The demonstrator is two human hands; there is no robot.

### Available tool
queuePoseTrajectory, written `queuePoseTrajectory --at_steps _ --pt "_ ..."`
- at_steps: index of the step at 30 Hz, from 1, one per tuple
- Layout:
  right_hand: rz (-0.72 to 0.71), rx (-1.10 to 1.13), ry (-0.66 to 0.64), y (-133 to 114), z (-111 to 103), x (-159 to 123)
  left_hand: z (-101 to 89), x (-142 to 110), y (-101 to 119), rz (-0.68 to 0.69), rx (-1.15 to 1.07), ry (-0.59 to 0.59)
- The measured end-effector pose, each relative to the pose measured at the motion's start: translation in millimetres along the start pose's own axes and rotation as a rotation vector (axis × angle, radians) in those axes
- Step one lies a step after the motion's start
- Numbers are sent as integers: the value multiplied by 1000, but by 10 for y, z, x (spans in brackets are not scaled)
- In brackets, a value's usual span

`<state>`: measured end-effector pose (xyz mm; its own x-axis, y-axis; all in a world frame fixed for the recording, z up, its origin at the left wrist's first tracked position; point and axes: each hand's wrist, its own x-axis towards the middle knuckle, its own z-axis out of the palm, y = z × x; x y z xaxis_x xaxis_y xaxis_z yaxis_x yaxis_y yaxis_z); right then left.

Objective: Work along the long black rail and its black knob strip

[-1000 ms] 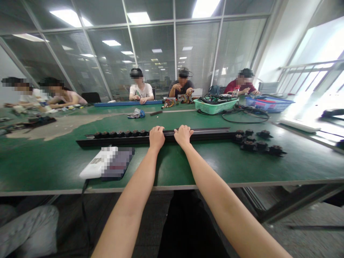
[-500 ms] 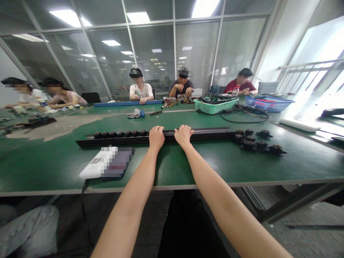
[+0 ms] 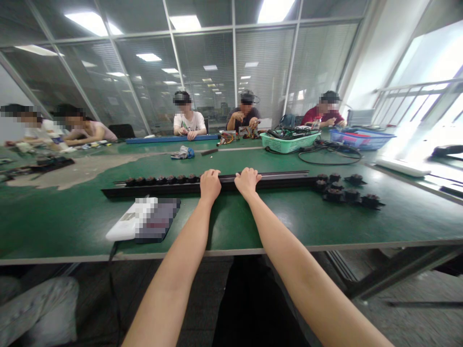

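Observation:
A long black rail [image 3: 282, 184] lies across the green table in front of me. My left hand [image 3: 210, 184] is closed over it near the middle, fingers curled past the far edge. A short gap to the right, my right hand [image 3: 247, 181] grips the same rail, its fingers bent over the top. Several small black socket-like modules [image 3: 161, 180] sit in a row along the rail, left of my left hand. More loose black modules [image 3: 334, 193] are clustered at the rail's right end. What lies under my fingers is hidden.
A white and dark flat item [image 3: 144, 219], partly blurred, lies near the front edge with a cable. Beyond the rail are a blue-grey cloth [image 3: 183, 153], a green basket [image 3: 289, 143] of cables and a blue basket [image 3: 361, 140]. Several co-workers sit along the far side.
My hands and the rail hold the same place. The view shifts very slightly, and the co-worker in white across the table moves a hand a little.

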<state>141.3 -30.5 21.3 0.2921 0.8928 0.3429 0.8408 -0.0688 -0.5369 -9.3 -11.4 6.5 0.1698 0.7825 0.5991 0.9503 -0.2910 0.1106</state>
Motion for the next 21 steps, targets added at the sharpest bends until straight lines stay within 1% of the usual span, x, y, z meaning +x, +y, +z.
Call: queuePoseTrajectory --at_steps 10,21 --pt "9 11 15 -2 -7 -8 13 9 -1 -3 7 -5" --pt "25 10 48 6 -20 -17 28 8 -8 3 -5 17"
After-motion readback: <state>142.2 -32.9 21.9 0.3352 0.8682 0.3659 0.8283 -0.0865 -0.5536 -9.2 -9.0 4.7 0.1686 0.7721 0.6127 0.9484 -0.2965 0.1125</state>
